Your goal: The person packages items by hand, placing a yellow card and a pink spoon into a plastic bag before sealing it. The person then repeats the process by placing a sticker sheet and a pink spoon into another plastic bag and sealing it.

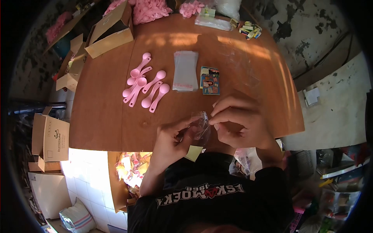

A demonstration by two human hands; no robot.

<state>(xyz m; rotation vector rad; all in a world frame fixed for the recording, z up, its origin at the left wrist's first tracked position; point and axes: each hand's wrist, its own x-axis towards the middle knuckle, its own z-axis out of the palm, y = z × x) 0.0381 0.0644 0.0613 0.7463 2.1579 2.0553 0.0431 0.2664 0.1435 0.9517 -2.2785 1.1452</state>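
My left hand is closed on a small clear plastic bag, thumb and fingers pinching its left side. Close below the thumb, a pale yellow card overlaps the bag's lower end. My right hand is also closed, with its thumb and fingertips pinched at the bag's right edge. Beyond the hands lie several pink measuring spoons, loosely heaped. A stack of flat clear bags rests at the middle of the table, beside a small pile of printed cards.
The brown wooden table has a rounded right edge. At its back are a cardboard box, heaped pink pieces, a plastic-wrapped pack and small yellow-green packets. An open box of colourful packets stands below the front edge.
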